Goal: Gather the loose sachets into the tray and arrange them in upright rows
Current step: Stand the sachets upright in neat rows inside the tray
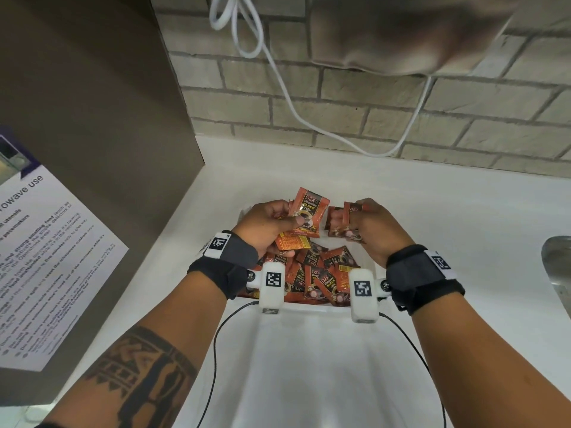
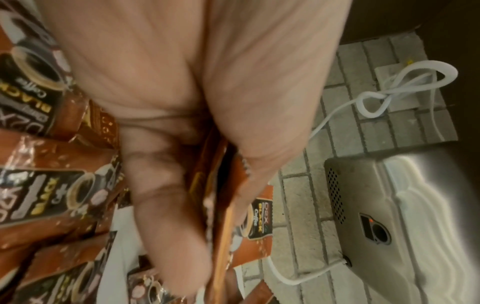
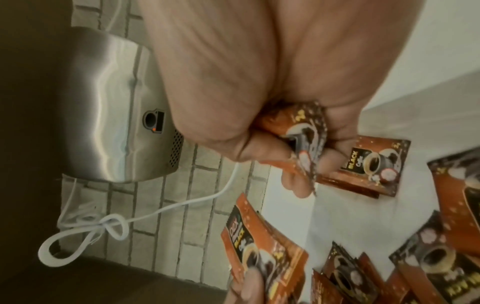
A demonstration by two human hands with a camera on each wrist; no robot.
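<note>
A white tray [image 1: 309,307] on the counter holds a jumbled heap of several orange-and-black coffee sachets [image 1: 312,270]. My left hand [image 1: 268,225] hovers over the tray's far left part and pinches a small stack of sachets [image 1: 310,208] upright; these held sachets [image 2: 223,205] show edge-on between thumb and fingers. My right hand [image 1: 369,225], over the far right part, grips another sachet [image 1: 343,223], and this sachet [image 3: 306,131] is clamped between its curled fingers. More sachets [image 3: 374,166] lie on the white tray floor below.
A brick wall [image 1: 355,97] rises behind the counter, with a white cable [image 1: 278,66] hanging from a steel wall-mounted unit [image 2: 389,205]. A brown cabinet side with a microwave notice [image 1: 46,257] stands left. A metal sink edge [image 1: 559,267] is at right.
</note>
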